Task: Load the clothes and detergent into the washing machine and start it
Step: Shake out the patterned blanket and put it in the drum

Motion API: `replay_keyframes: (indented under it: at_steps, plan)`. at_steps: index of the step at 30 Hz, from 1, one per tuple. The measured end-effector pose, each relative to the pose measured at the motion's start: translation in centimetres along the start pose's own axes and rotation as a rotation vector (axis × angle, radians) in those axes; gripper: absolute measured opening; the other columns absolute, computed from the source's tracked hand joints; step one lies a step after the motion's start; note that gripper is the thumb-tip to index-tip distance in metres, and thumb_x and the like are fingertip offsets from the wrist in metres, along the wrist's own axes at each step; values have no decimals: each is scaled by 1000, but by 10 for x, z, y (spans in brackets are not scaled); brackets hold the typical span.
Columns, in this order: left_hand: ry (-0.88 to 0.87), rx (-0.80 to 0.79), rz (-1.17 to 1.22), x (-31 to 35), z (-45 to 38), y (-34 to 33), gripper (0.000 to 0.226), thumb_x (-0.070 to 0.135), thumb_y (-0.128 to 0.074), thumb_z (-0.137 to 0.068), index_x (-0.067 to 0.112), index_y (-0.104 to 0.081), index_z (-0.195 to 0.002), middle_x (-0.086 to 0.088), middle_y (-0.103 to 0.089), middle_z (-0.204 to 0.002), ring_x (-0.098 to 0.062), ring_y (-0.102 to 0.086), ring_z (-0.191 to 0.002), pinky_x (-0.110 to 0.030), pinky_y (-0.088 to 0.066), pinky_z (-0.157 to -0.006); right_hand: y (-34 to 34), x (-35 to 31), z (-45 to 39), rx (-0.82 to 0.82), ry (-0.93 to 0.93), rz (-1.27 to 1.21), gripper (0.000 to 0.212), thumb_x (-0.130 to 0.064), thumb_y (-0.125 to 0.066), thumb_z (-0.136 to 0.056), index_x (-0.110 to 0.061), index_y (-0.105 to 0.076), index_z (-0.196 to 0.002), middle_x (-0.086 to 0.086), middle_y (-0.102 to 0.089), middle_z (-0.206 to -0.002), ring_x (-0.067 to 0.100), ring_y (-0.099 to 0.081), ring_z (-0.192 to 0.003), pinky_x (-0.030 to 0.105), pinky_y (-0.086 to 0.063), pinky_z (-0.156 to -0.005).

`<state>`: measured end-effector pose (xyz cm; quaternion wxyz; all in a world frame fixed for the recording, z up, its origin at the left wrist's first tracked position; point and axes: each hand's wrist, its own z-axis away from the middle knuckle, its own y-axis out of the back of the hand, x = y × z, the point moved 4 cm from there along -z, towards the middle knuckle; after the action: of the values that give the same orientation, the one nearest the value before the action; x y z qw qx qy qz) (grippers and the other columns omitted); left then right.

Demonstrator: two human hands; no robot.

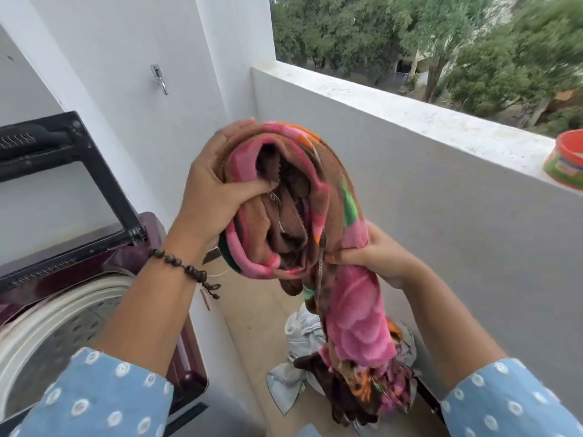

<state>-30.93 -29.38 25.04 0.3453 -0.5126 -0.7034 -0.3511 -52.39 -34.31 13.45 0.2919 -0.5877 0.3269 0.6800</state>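
A thick pink and brown flowered blanket is bunched up in the air between both hands, its tail hanging down to the floor. My left hand grips the upper bunched part. My right hand pinches it lower on the right. The top-loading washing machine, dark maroon, stands at the lower left with its black-framed lid raised and its drum showing. An orange detergent tub sits on the balcony ledge at the far right.
More clothes, pale denim and others, lie in a heap on the tiled floor below the blanket. A white parapet wall runs along the right. A tap sticks out of the white wall behind the machine.
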Motion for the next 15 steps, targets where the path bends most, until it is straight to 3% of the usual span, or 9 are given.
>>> replay_keyframes:
  at_steps: [4, 8, 11, 15]
  plan:
    - [-12, -153, -155, 1, -2, 21, 69, -1, -80, -64, 13, -56, -127, 9, -64, -122, -6, -58, -118, -19, -44, -99, 35, -23, 12, 43, 67, -177, 41, 5, -64, -62, -9, -66, -101, 10, -74, -89, 25, -71, -81, 32, -59, -70]
    - [77, -273, -216, -11, 6, 37, 77, 18, -86, -58, 16, -56, -129, 14, -65, -123, -6, -58, -120, -16, -44, -97, 65, -48, 23, 108, 215, -271, 51, 4, -57, -64, -11, -63, -112, 8, -73, -93, 22, -70, -80, 32, -60, -74]
    - [81, -144, -108, -19, 8, 34, 69, 1, -87, -58, 23, -62, -118, 11, -69, -115, -9, -62, -113, -20, -47, -94, 54, -47, 17, 123, 235, -255, 55, 4, -61, -65, -17, -62, -116, 9, -71, -100, 23, -69, -87, 34, -59, -80]
    - [194, 110, 252, -29, 11, 27, 58, 0, -85, -57, 13, -64, -110, -3, -73, -104, -20, -67, -102, -31, -54, -85, 18, -34, 8, 36, 175, -270, 55, 1, -67, -67, -19, -60, -118, 6, -72, -94, 18, -70, -76, 30, -57, -66]
